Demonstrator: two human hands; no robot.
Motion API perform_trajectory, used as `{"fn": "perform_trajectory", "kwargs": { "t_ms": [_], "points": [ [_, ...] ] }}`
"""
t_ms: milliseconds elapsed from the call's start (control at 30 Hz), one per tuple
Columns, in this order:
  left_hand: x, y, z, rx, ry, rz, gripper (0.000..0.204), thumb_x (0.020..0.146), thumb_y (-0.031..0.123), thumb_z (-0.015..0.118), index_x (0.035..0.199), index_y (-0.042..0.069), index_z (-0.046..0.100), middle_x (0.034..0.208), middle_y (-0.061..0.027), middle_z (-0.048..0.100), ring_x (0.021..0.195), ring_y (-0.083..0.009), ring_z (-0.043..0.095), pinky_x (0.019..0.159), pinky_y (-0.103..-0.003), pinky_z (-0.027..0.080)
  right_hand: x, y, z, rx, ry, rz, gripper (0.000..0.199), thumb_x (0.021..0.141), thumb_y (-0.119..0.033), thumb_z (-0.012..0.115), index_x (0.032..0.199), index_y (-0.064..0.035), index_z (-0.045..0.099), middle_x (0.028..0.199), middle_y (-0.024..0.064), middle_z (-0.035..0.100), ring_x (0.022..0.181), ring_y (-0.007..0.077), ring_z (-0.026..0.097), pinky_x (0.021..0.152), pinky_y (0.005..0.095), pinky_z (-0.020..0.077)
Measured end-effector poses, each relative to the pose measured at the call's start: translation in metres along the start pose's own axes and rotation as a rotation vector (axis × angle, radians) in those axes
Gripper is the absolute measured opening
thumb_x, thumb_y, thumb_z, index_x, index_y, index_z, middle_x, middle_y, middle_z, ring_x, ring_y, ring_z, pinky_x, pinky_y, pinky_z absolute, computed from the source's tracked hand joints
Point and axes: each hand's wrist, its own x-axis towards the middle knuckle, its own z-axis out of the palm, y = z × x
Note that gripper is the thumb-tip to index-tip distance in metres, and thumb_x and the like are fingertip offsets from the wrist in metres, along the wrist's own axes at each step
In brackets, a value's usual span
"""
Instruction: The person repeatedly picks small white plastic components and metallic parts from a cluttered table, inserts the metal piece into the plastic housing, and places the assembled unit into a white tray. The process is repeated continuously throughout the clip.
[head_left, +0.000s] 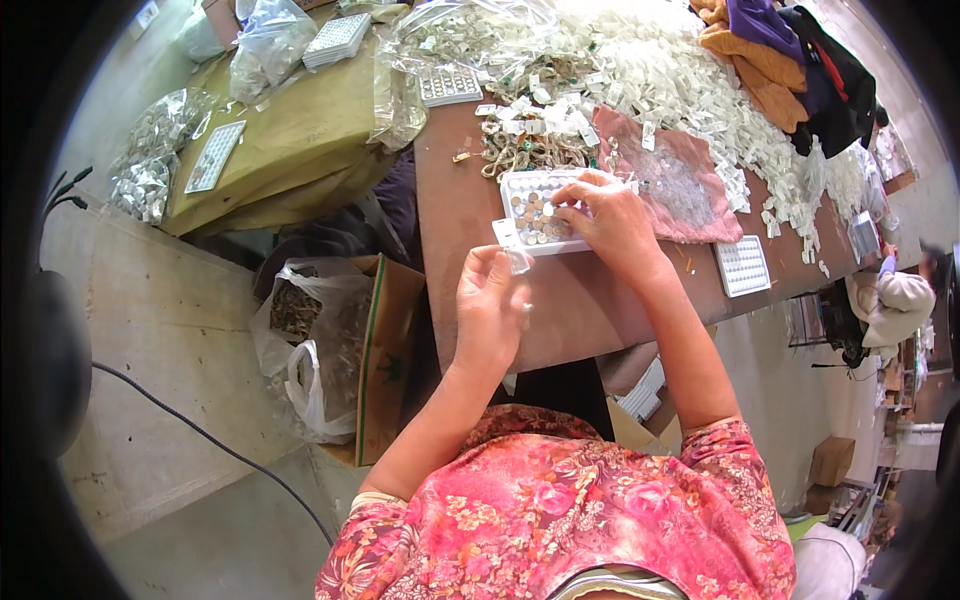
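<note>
A white tray (513, 184) with rows of small round pieces lies near the table's front edge. Loose tan and silvery discs (540, 222) are heaped in its middle. Over the tray's right side, my right hand (612, 215) has its fingers drawn together among the discs; whatever they grip is too small to make out. Just off the tray's front left corner, my left hand (488, 298) pinches a small white and clear plastic tag (515, 258) between thumb and fingers. The tag's upper end reaches the tray's corner.
Tangled cords with tags (535, 150) lie behind the tray. A pink cloth (690, 185) bears clear bits, and a large heap of white tags (640, 70) covers the back. Another tray (742, 266) sits at right. A cardboard box (390, 345) stands on the floor at left.
</note>
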Motion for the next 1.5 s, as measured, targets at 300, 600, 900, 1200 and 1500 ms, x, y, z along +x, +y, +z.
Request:
{"fn": "perform_trajectory", "kwargs": {
  "t_ms": [300,600,900,1200,1500],
  "points": [
    [0.009,-0.007,-0.007,-0.101,-0.029,0.017,0.017,0.097,0.022,0.057,0.109,0.012,0.051,0.099,-0.0072,0.064,0.076,-0.0097,0.061,0.058,-0.024,0.052,0.016,-0.002,-0.002,0.222,-0.03,0.049,0.012,0.077,-0.005,0.068,0.089,-0.0038,0.07,0.084,0.0099,0.066,0.07,0.0217,0.064,0.068,0.0335,0.0515],
    [0.004,-0.002,-0.006,-0.13,-0.07,-0.001,0.017,0.097,0.019,0.056,0.111,0.01,0.052,0.1,-0.0085,0.064,0.08,-0.0131,0.062,0.067,-0.028,0.053,0.041,-0.002,0.009,0.031,-0.143,-0.207,0.01,0.08,-0.005,0.065,0.089,-0.0031,0.07,0.086,0.0125,0.066,0.077,0.03,0.065,0.071,0.0374,0.0518],
    [0.004,-0.003,-0.005,-0.13,-0.097,0.017,0.016,0.096,0.015,0.058,0.11,0.008,0.053,0.1,-0.0099,0.064,0.082,-0.0163,0.062,0.075,-0.03,0.052,0.002,-0.035,-0.017,0.364,-0.044,-0.049,0.009,0.078,-0.005,0.07,0.086,-0.0021,0.069,0.078,0.0075,0.065,0.069,0.0163,0.063,0.064,0.0279,0.0504],
    [0.004,-0.006,-0.009,-0.094,-0.139,0.019,0.016,0.096,0.011,0.057,0.111,0.008,0.055,0.106,-0.0075,0.062,0.087,-0.0163,0.063,0.08,-0.033,0.053,-0.028,-0.055,0.004,0.273,0.109,-0.138,0.009,0.079,-0.003,0.067,0.087,-0.0037,0.066,0.085,0.0103,0.064,0.072,0.0261,0.065,0.062,0.0334,0.0526],
    [0.005,-0.006,-0.01,-0.026,-0.156,0.046,0.017,0.096,0.012,0.057,0.112,0.006,0.055,0.109,-0.0097,0.063,0.09,-0.0179,0.064,0.082,-0.036,0.054,-0.037,-0.058,-0.003,0.323,0.105,-0.115,0.013,0.076,0.003,0.07,0.088,-0.0021,0.07,0.08,0.0082,0.067,0.072,0.0182,0.065,0.062,0.029,0.0516]
  ]
}}
